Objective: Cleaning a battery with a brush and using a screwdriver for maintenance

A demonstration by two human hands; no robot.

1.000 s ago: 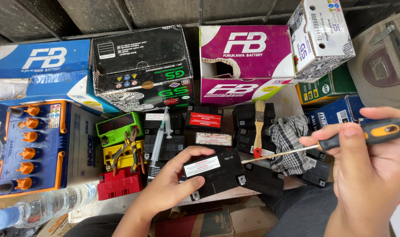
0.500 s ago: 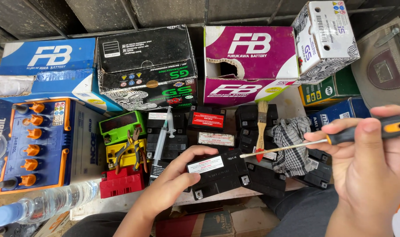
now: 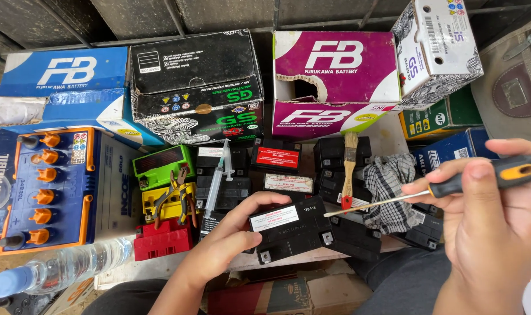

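Beside the pliers [image 3: 175, 201] and syringe [image 3: 214, 184], the left hand [image 3: 227, 245] grips the small black battery [image 3: 290, 229] at the board's near edge, where the screwdriver [image 3: 428, 191] pinched in the right hand [image 3: 493, 227] could slip and bridge its terminals.

Soft, even daylight, no hard shadows. Edges bend a little. The big right hand [image 3: 493, 233] up close looks slightly blurry.

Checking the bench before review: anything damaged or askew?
Yes. The magenta carton has a ragged hole torn in its front left corner, and the white carton beside it sits tilted. A pair of pliers lies loose atop the yellow battery.
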